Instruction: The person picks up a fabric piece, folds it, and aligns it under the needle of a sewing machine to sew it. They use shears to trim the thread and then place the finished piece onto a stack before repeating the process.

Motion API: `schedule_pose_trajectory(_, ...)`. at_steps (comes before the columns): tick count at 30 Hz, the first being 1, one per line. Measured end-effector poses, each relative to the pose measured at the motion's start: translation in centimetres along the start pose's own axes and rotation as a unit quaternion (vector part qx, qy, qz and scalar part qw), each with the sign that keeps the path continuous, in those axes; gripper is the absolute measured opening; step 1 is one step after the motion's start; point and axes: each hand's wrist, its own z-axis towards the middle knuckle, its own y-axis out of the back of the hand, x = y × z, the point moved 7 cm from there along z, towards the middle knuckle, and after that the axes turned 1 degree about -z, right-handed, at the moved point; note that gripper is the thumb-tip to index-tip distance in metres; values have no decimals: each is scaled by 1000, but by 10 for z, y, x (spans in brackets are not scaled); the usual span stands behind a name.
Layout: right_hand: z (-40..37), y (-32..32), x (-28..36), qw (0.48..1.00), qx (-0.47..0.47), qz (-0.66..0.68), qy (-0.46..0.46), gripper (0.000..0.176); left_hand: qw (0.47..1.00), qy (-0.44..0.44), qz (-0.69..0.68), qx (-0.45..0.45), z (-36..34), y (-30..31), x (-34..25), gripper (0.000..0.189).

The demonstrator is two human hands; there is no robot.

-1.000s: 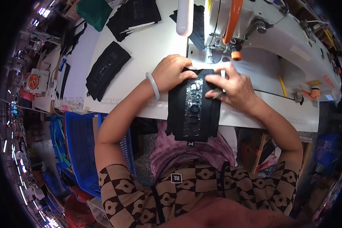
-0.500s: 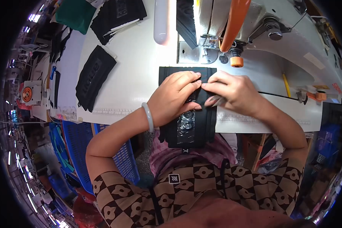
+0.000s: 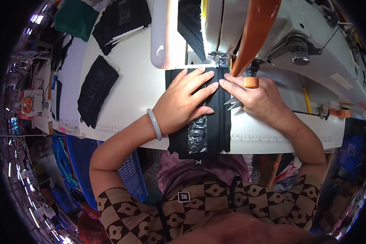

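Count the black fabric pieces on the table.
4 pieces: one under left hand and right hand, one left of it, a stack top left, one beside the lamp. Stack may hide more.

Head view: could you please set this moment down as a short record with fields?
Left hand: flat on the black fabric piece, fingers spread, pale bangle on the wrist
Right hand: fingertips press the same piece beside the left, metal snips tucked under the palm
Fabric position: on the white table, far edge at the presser foot, near end hanging over the table edge
Behind: sewing machine, orange knob
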Motion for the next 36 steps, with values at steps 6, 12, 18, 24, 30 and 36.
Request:
schedule_pose_trajectory(6,2,-4,-6,1000,15,-4,-15,37,1000,3,1,-8,6,4,4,59)
schedule_pose_trajectory(12,-5,-4,0,1000,10,20,-3,40,1000,-5,-12,-24,4,4,5,53)
schedule_pose_trajectory(18,-3,-2,-4,999,28,19,-6,51,999,-19,-10,-39,11,6,12,49)
schedule_pose_trajectory(24,-3,-11,-18,998,33,-13,-54,55,999,-7,-18,-37,24,6,36,45)
schedule_pose_trajectory(30,-7,-14,-27,990,54,-12,-128,49,999,5,6,-34,40,12,55,40)
schedule_pose_trajectory(36,-30,9,-59,900,167,130,-380,42,997,27,2,-70,49,32,70,39)
